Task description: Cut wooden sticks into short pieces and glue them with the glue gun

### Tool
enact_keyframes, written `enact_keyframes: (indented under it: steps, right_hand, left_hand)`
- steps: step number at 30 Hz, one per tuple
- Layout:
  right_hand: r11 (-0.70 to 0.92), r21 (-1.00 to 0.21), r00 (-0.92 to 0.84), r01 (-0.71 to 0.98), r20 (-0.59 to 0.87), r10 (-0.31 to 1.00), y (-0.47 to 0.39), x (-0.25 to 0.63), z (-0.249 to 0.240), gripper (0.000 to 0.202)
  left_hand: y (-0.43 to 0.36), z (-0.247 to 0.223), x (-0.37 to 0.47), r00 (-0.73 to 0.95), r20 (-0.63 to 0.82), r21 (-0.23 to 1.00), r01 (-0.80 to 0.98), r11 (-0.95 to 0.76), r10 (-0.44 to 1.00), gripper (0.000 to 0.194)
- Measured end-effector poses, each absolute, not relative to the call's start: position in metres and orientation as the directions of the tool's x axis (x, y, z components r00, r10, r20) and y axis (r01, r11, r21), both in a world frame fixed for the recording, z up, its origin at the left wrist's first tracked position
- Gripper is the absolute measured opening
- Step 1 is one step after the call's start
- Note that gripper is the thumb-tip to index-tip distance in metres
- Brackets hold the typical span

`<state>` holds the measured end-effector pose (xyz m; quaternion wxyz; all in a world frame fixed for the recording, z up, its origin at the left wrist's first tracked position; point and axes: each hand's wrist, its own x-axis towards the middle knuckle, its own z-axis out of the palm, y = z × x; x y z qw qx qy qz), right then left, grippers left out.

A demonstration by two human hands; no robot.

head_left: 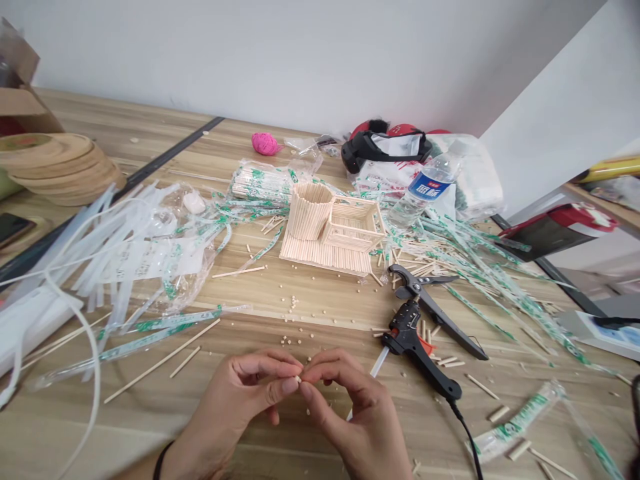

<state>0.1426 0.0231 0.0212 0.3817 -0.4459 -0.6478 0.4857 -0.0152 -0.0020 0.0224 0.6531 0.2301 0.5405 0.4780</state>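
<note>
My left hand (253, 390) and my right hand (347, 400) meet low in the middle, fingertips pinched together. Between them is a small cut piece of wooden stick (299, 379), mostly covered by the fingers. Several similar tiny stick pieces (293, 303) lie scattered on the table just beyond. Farther back stands a model made of wooden sticks (325, 257): a flat base bearing a round upright cup (309, 213) and an open rectangular frame (354, 223). Right of my hands, a black hot glue gun (423, 353) lies on its side, a clear glue stick (380, 361) showing by it.
Pruning-style cutters (435, 307) lie beyond the glue gun. A water bottle (425, 190), a pink yarn ball (265, 143) and packed sticks (260, 180) are behind. Clear glue sticks (120, 247) and a white cable (93, 347) occupy the left. Plastic wrappers (500, 293) and loose sticks cover the right.
</note>
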Motion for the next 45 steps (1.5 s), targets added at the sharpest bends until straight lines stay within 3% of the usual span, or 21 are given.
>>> enact_keyframes:
  steps: [6,13,22,24,26,29,33,36,40,45]
  right_hand:
    - [0.159,-0.967,-0.317,0.199,0.090,0.944,0.021,0.144,0.019,0.005]
    - [0.132,-0.972,-0.307,0.193,0.068,0.949,0.021,0.144,0.021,0.005]
    - [0.185,-0.943,-0.348,0.276,0.081,0.934,0.025,0.144,0.023,0.008]
    - [0.238,-0.882,-0.402,0.406,0.062,0.914,0.036,0.160,0.030,0.012]
    - [0.287,-0.730,-0.388,0.621,0.032,0.921,0.051,0.188,0.037,0.019]
    - [0.159,-0.493,-0.135,0.856,0.084,0.987,0.073,0.240,0.042,0.035]
    - [0.079,-0.250,-0.116,0.965,-0.134,0.984,0.084,0.280,0.033,0.059]
    - [0.079,-0.151,-0.111,0.985,-0.218,0.970,0.085,0.280,0.023,0.045]
    - [0.087,-0.230,-0.138,0.969,-0.218,0.966,0.088,0.276,0.021,0.030]
    - [0.020,-0.571,-0.078,0.821,-0.077,0.994,0.088,0.280,0.041,0.038]
  left_hand:
    - [-0.002,0.018,-0.014,-0.047,-0.545,0.766,-0.434,0.475,0.837,0.027]
    - [-0.005,0.014,-0.014,-0.067,-0.519,0.794,-0.408,0.451,0.852,0.013]
    - [-0.002,0.015,-0.014,-0.084,-0.519,0.804,-0.385,0.453,0.850,0.015]
    - [-0.002,0.017,-0.015,-0.089,-0.526,0.800,-0.391,0.456,0.846,0.017]
    - [-0.002,0.019,-0.015,-0.081,-0.537,0.787,-0.406,0.464,0.840,0.020]
    - [-0.002,0.022,-0.016,-0.049,-0.549,0.767,-0.427,0.479,0.834,0.022]
    - [-0.001,0.023,-0.017,-0.043,-0.575,0.745,-0.439,0.502,0.817,0.023]
    - [0.000,0.022,-0.017,-0.020,-0.593,0.719,-0.464,0.518,0.805,0.024]
    - [-0.002,0.021,-0.019,0.027,-0.597,0.696,-0.480,0.534,0.802,0.021]
    - [-0.003,0.025,-0.021,0.071,-0.586,0.683,-0.493,0.539,0.807,0.017]
